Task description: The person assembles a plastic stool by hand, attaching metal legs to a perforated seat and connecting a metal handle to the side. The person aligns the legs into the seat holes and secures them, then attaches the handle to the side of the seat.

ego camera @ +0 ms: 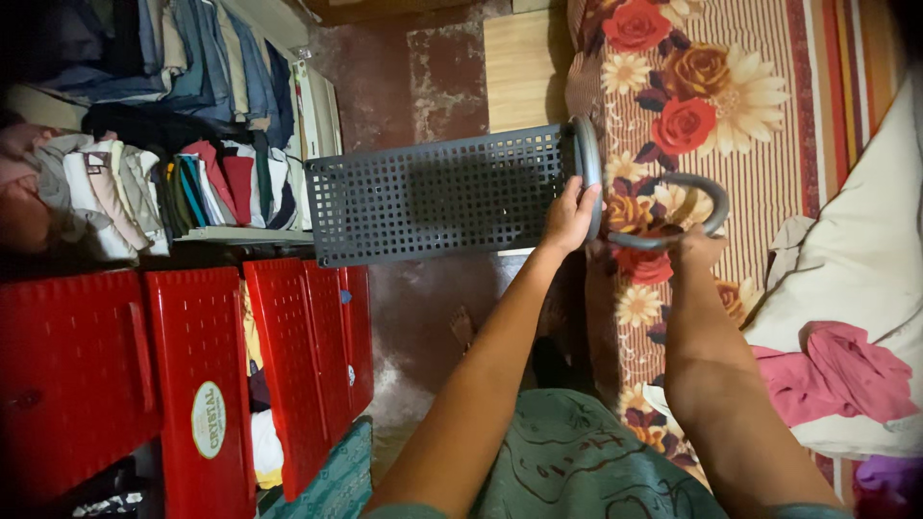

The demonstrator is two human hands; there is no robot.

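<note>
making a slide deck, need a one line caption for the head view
Left hand grips the rim of a grey perforated basket, right hand holds its handle, beside red cabinets.

The basket (pixel 437 197) is showing dark grey, its wall perforated in a grid of small square holes, with a lighter grey rim and handle (pixel 687 207). The cabinet doors (pixel 202 375) are glowing bright red with a fine mesh pattern. The bedsheet (pixel 760 115) is carrying cream and maroon stripes with red, orange and white flowers. The crumpled cloth (pixel 832 375) is looking pink against a white pillow (pixel 865 240). The garment (pixel 577 461) is appearing teal with dark line patterning
</note>
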